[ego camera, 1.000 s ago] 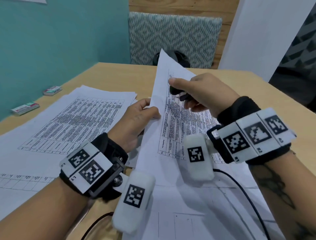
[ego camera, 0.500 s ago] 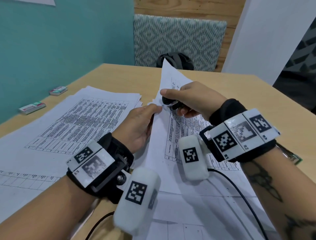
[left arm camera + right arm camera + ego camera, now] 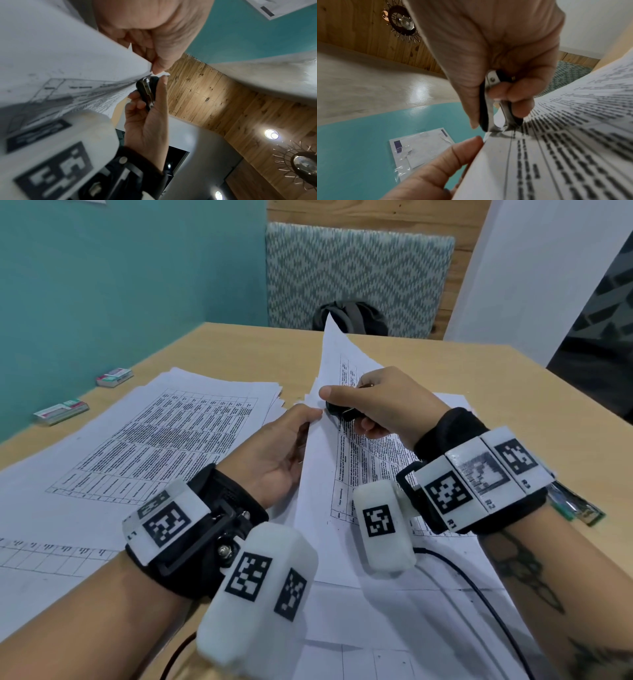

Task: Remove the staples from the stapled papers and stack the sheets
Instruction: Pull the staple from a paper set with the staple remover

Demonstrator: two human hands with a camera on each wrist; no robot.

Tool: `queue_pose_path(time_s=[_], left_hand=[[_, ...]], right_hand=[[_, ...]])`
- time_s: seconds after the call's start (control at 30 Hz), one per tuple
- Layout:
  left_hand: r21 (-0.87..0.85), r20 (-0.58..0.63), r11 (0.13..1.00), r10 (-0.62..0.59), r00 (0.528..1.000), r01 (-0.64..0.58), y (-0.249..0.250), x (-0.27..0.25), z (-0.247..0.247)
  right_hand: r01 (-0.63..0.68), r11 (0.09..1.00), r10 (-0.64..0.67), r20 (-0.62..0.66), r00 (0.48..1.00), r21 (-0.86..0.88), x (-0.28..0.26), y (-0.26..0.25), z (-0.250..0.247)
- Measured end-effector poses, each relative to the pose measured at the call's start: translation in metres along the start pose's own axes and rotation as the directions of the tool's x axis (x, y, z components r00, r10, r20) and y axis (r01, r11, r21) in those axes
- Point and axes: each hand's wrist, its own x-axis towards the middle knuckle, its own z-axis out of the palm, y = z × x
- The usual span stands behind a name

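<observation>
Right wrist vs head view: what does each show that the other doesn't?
Only the right wrist view: the staple remover's metal claws biting the sheet's corner, and a taped paper on the teal wall.

Only the head view: the stack of loose sheets on the table, two small boxes near the wall, and both wrist rigs.

Both: the right hand gripping the staple remover, the left hand pinching the stapled papers.

A light wooden table (image 3: 496, 378) carries a spread stack of printed white sheets (image 3: 144, 440) and, along its left edge, two small staple boxes (image 3: 114, 377).
</observation>
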Motion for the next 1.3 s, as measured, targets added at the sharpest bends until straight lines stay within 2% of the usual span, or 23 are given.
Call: queue_pose_path(time_s=[0.13,0.33,0.63,0.73,0.83,0.93,1.0,1.13,1.3], left_hand=[[0.038,-0.012,0.999,0.010,1.000,-0.009,0.001,-0.001,0.001],[0.119,-0.025,0.992,0.031,0.999,-0.027,0.002,-0.001,0.001],[0.054,0.039,0.993,0.101,0.994,-0.103,0.001,0.002,-0.001],[0.057,0.026,0.989,0.137,0.990,-0.138,0.001,0.001,0.001],[0.092,-0.012,0.979,0.182,0.983,-0.180,-0.002,0.002,0.003],[0.107,-0.029,0.969,0.228,0.973,-0.224,-0.004,0.001,0.006],[0.104,-0.021,0.962,0.256,0.966,-0.253,-0.005,0.000,0.009],[0.136,-0.019,0.946,0.301,0.953,-0.296,-0.006,0.000,0.011],[0.204,-0.044,0.943,0.278,0.960,-0.264,-0.007,0.000,0.012]], right_hand=[[-0.025,0.999,0.025,-0.010,1.000,0.041,0.002,0.001,-0.001],[-0.130,0.980,0.131,0.003,0.991,0.152,0.006,0.000,0.000],[-0.207,0.954,0.200,0.054,0.978,0.215,0.007,0.000,0.001],[-0.200,0.954,0.191,0.064,0.980,0.222,0.006,-0.001,0.000],[-0.098,0.986,0.094,0.037,0.995,0.135,0.001,-0.003,-0.001],[0.013,0.993,-0.019,-0.050,0.999,-0.115,-0.003,-0.008,0.000],[0.036,0.966,-0.065,-0.104,0.992,-0.255,-0.004,-0.012,0.002],[0.057,0.913,-0.122,-0.136,0.983,-0.403,-0.010,-0.018,0.004],[0.069,0.805,-0.190,-0.146,0.971,-0.589,-0.014,-0.022,0.008]])
